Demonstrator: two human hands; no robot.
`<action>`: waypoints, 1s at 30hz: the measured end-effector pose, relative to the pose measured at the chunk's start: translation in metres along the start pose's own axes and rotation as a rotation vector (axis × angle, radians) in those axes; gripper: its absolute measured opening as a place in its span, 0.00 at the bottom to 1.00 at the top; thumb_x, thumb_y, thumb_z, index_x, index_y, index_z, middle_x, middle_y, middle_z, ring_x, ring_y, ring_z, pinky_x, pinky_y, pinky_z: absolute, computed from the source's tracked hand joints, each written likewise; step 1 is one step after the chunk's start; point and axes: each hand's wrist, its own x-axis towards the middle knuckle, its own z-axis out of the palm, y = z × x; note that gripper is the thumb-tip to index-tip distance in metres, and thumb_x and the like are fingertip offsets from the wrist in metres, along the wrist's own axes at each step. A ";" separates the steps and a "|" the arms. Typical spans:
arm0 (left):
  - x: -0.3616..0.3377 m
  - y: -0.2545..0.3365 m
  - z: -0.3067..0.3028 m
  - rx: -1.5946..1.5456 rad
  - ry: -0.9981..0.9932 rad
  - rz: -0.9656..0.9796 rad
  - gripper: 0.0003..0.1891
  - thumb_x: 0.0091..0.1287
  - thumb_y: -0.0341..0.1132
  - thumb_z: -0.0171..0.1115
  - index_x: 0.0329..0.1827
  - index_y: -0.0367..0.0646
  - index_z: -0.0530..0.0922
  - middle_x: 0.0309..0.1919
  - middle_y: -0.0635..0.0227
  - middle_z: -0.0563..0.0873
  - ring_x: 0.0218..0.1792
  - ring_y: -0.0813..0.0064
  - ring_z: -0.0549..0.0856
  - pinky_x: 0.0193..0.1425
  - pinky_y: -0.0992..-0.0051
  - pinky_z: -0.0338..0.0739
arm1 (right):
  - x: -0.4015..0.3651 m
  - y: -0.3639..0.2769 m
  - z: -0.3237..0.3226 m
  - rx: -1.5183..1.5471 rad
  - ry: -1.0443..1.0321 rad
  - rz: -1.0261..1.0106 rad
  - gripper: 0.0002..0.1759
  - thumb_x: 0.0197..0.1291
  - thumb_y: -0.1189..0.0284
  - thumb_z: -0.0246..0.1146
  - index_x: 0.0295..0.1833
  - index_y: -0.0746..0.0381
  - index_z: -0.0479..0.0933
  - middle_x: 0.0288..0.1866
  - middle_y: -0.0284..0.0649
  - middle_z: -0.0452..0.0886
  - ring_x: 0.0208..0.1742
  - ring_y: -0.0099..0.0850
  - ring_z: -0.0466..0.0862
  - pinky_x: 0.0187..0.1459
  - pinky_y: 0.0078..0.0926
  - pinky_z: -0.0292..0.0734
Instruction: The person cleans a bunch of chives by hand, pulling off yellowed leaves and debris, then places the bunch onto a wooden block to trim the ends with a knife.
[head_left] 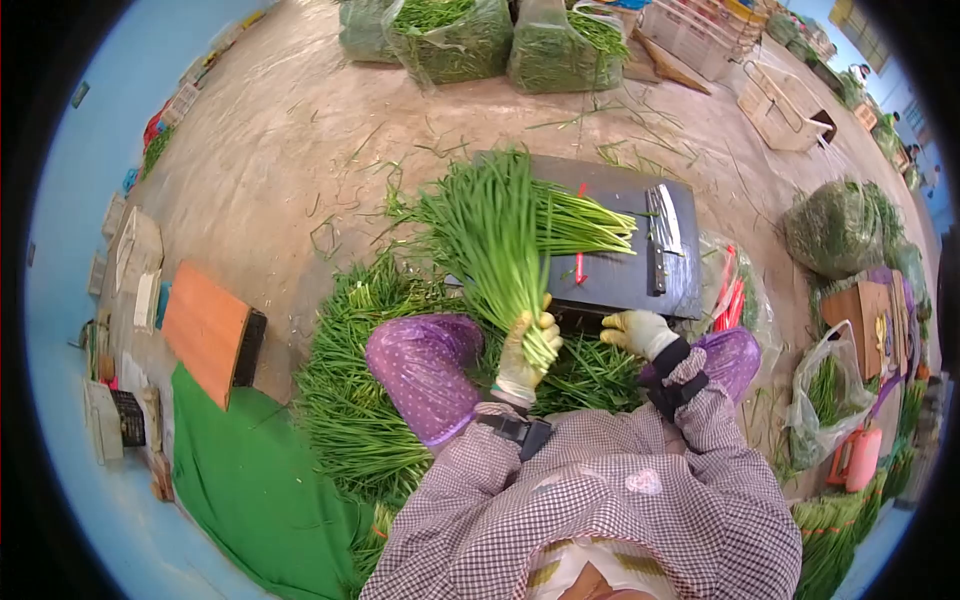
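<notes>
My left hand (528,350), in a pale glove, is closed around the stalk end of a bunch of garlic chives (490,240). The long leaves fan up and away over the dark board (610,285). More chives (590,222) lie across the board, stalk ends to the right, over a red strip (581,268). Beside them rests a knife (657,235) with a dark handle, next to another broad pale blade (670,218). My right hand (640,333), also gloved, is at the board's near edge, fingers loosely apart with nothing visible in them.
Loose chives (350,400) are heaped to my left and between my knees. A clear bag with red strips (735,300) lies right of the board. Filled bags (450,45) stand ahead, an orange-topped box (205,325) at left, a plastic crate (785,105) at far right.
</notes>
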 end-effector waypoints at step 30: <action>-0.001 0.040 0.007 0.030 -0.014 0.153 0.31 0.71 0.31 0.61 0.75 0.36 0.61 0.31 0.72 0.69 0.32 0.79 0.70 0.40 0.78 0.69 | 0.095 0.012 -0.082 1.094 0.207 -0.489 0.15 0.73 0.61 0.58 0.43 0.62 0.79 0.34 0.36 0.83 0.32 0.25 0.80 0.37 0.20 0.74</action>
